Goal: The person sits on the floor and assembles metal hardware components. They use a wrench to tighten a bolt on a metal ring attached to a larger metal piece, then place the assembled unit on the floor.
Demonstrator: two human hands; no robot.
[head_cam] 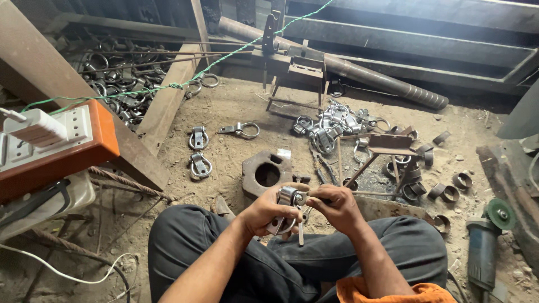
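1. Head view: a person sits on a dusty workshop floor [236, 106], knees in dark trousers, both hands raised between them.
2. The left hand [264, 212] is curled around a small metal clasp [288, 197] with a ring loop hanging under it; the fingers are closed on the piece from the left.
3. The right hand [337, 206] meets it from the right, fingertips pressed together in a pinch on the clasp's top edge, touching the left hand.
4. The clasp sits above the lap, just in front of a heavy hexagonal block [266, 171] with a round hole that lies on the floor.
5. Two finished clasps [199, 151] lie side by side left of the block, another with a ring [240, 130] beyond them.
6. A heap of the same parts [331, 126] rests farther off, with short metal rings [443, 191] scattered to the right.
7. An angle grinder [485, 241] lies at the right edge.
8. An orange power strip [53, 143] with a white plug stands at the left, by a wooden beam [163, 106].
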